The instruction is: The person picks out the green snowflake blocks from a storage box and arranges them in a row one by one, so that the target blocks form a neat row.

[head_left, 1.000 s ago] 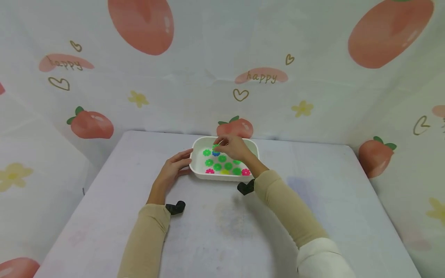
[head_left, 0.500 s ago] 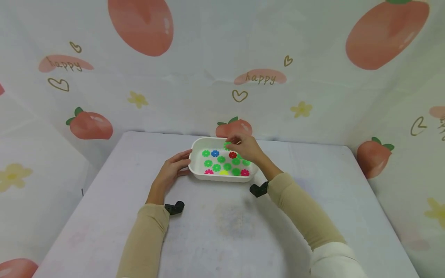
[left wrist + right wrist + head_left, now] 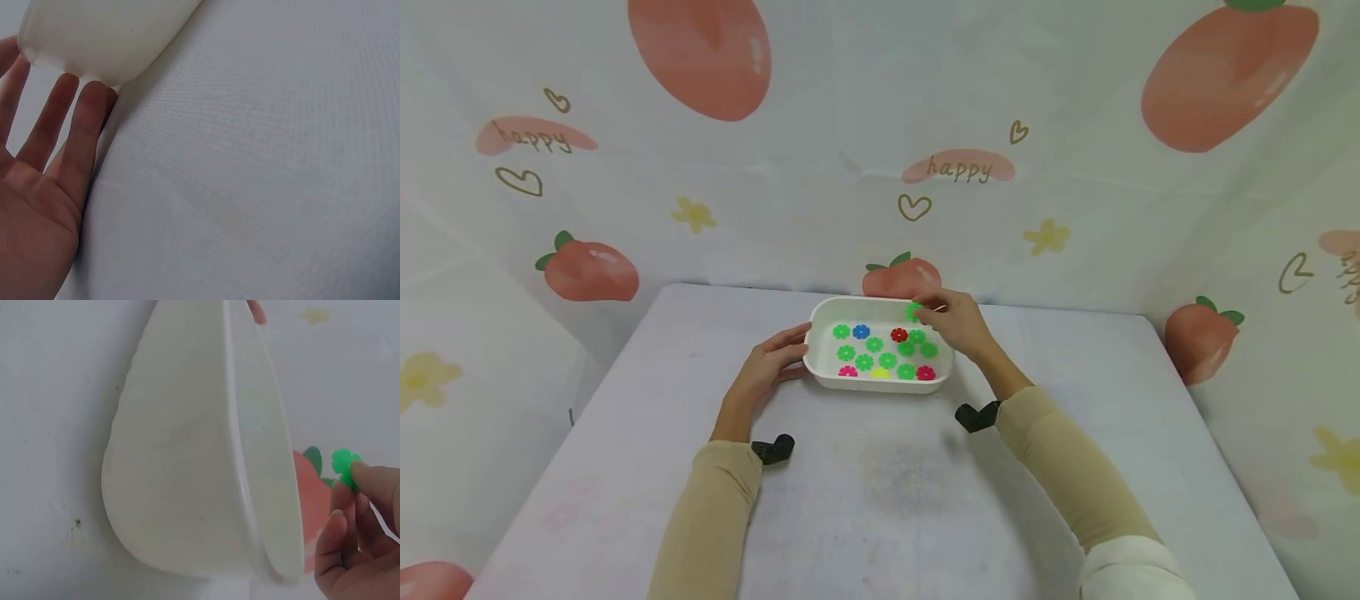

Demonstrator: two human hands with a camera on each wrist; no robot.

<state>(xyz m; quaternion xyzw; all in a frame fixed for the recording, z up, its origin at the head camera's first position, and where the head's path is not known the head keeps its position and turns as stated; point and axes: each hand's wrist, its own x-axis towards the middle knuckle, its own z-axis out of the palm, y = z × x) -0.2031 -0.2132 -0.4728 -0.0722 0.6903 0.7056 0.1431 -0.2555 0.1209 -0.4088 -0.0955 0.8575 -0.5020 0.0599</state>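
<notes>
We see the right hand point(image 3: 958, 321) pinch a green piece point(image 3: 342, 460), raised near the far right corner of the white tray point(image 3: 880, 386); the left hand point(image 3: 766, 367), fingers nearly straight, touches its side, probably for steadying.

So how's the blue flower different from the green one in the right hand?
The blue flower lies in the white tray; the green flower is pinched by the right hand. The blue flower shows whole; the green flower is partly covered. Both have notched edges.
</notes>
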